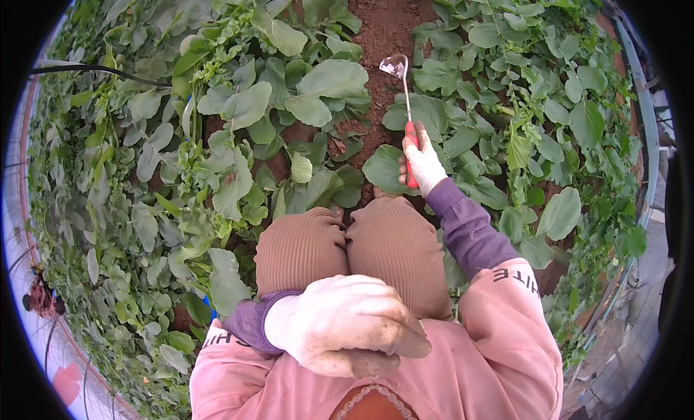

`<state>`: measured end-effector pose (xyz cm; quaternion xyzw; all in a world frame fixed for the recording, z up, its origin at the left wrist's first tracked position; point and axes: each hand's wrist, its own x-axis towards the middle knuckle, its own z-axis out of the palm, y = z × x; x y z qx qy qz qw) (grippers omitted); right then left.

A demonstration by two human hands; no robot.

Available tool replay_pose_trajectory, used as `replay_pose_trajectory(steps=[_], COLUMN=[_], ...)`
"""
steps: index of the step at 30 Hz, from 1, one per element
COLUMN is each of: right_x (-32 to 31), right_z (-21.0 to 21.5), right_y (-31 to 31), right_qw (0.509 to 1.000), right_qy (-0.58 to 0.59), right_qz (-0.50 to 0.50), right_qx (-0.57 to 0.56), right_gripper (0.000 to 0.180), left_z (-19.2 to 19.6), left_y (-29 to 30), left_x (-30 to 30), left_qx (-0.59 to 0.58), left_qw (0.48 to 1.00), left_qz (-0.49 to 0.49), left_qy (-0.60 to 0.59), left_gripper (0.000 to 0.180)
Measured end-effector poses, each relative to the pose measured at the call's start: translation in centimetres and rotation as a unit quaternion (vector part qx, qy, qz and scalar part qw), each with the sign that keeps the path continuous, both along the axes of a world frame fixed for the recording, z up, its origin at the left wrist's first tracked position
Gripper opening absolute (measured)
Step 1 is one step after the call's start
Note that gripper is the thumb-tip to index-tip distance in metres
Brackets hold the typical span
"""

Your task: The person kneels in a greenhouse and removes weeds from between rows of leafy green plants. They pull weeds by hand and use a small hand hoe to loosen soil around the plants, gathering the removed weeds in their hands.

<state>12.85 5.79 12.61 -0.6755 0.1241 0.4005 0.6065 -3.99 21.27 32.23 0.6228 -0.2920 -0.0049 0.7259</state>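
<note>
My right hand (423, 163), in a dirty white glove, grips the red handle of a small hand hoe (402, 80). Its thin metal shaft runs up to a shiny curved blade that hangs over the bare brown soil strip (387, 22) between the plants. My left hand (347, 333), also in a soiled white glove, rests loosely curled against my pink top just behind my knees (347, 250) and holds nothing. I am crouched, with brown ribbed trousers and purple cuffs showing.
Dense green leafy plants (238, 109) fill the beds on both sides of the soil strip. A black hose (94, 69) crosses the leaves at upper left. A metal rail (643, 116) borders the right side.
</note>
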Motion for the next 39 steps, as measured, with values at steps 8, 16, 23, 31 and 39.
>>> replay_pose_trajectory(steps=[8, 16, 23, 31, 39], right_x=[1.3, -4.4, -5.6, -5.7, -4.3], right_z=[-8.6, -16.0, -14.5, -12.2, -5.3], right_y=[6.2, 11.8, 10.8, 9.5, 7.5], right_qw=[0.685, 0.508, 0.541, 0.445, 0.340], right_qy=[-0.604, -0.547, -0.447, -0.378, -0.237], right_qz=[0.331, 0.647, 0.694, 0.797, 0.896], right_qx=[-0.239, -0.150, -0.163, -0.156, -0.157], right_gripper=[0.039, 0.024, 0.025, 0.021, 0.034], left_z=[-0.5, -0.5, -0.4, 0.4, -0.7], left_y=[-1.9, -1.6, -1.9, -1.2, -1.2], left_x=[-1.1, -1.1, -0.9, -0.8, -1.8], left_qx=[0.202, 0.241, 0.216, 0.218, 0.114], left_qw=[0.979, 0.969, 0.975, 0.975, 0.993], left_qz=[-0.025, 0.050, 0.050, -0.009, -0.015], left_qy=[-0.015, -0.004, 0.029, 0.036, 0.008], left_gripper=[0.041, 0.035, 0.033, 0.032, 0.033])
